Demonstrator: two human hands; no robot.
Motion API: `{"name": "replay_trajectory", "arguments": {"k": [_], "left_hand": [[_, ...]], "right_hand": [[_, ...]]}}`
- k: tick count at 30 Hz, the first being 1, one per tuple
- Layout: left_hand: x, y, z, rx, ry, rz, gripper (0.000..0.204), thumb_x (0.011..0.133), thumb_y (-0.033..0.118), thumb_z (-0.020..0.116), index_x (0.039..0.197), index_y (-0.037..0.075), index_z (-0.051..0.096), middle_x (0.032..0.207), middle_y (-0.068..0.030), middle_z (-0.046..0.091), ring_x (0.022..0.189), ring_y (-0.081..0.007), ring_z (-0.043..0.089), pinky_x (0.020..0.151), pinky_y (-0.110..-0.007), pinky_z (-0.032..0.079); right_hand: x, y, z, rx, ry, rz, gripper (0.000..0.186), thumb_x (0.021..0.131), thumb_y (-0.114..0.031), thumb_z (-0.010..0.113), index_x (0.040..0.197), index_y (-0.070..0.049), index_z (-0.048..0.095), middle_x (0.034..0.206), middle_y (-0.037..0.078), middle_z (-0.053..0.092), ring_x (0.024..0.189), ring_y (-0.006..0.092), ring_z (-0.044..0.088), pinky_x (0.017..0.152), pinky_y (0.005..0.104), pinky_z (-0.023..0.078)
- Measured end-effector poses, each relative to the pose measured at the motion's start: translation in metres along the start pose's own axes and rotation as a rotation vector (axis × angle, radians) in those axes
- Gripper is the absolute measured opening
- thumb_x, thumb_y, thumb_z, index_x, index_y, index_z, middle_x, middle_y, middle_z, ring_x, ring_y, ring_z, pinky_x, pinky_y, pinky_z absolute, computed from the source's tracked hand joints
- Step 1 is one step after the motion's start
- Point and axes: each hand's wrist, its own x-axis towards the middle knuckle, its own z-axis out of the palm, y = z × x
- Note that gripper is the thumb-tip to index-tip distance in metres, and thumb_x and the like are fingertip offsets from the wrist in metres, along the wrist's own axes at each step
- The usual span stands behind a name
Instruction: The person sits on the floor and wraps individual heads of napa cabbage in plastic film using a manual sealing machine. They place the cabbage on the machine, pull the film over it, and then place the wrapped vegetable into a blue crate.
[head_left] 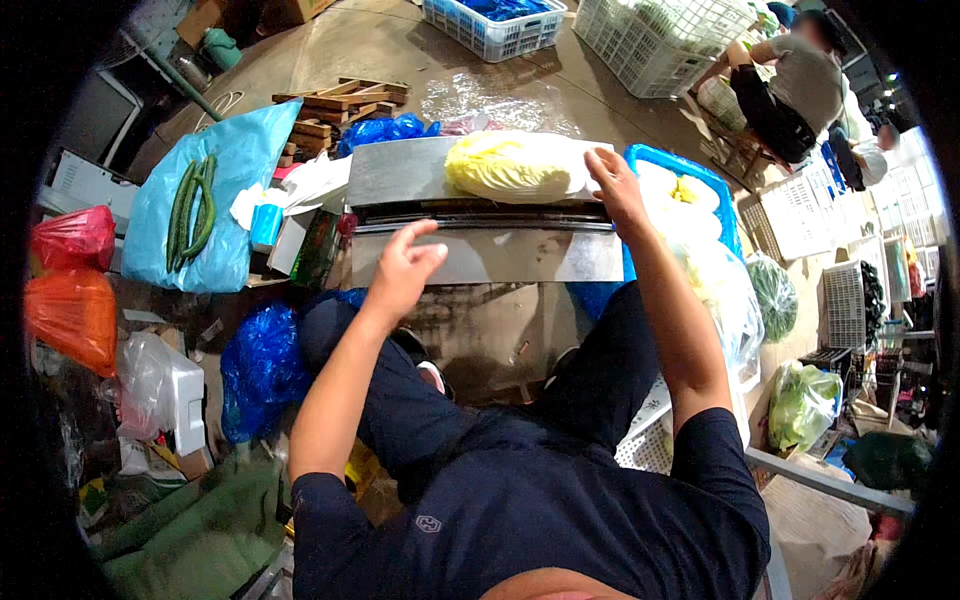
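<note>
While both hands are apart, we tag the left hand (pixel 400 272) near the centre of the frame, empty, fingers spread and pointing up and right, thumb out to the right. Its forearm (pixel 335 395) slants up and right from the lower left, bare below a dark sleeve (pixel 330 535). We place that hand over the near left part of the metal top (pixel 400 172), well apart from the cabbage (pixel 515 167).

We put the right hand (pixel 618 195) higher, right of upper centre, wrist raised, fingers loosely bent and pointing up and left. Its forearm leans up and left from the right side. The fingertips are just beside the cabbage's right end; we cannot tell whether they touch. We see neither hand clamped on anything.

We log the cabbage, pale yellow, lying lengthwise at upper centre on the far panel, behind a dark slot (pixel 480 217). Right of it, we note a blue crate (pixel 655 152) with pale produce; at upper left, long green vegetables (pixel 190 215) on a blue sheet (pixel 235 165).
</note>
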Motion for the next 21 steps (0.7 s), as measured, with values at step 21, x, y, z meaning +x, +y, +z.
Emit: {"name": "replay_trajectory", "arguments": {"k": [21], "left_hand": [[0.056, -0.010, -0.001, -0.257, 0.138, -0.298, 0.024, 0.101, 0.026, 0.060, 0.103, 0.004, 0.070, 0.098, -0.0041, 0.073, 0.080, -0.0093, 0.069, 0.059, -0.022, 0.049]], "right_hand": [[-0.051, 0.054, -0.025, 0.372, -0.245, 0.350, 0.029, 0.099, -0.029, 0.062, 0.106, -0.003, 0.072, 0.101, 0.005, 0.072, 0.064, 0.0107, 0.061, 0.060, 0.0234, 0.050]]}}
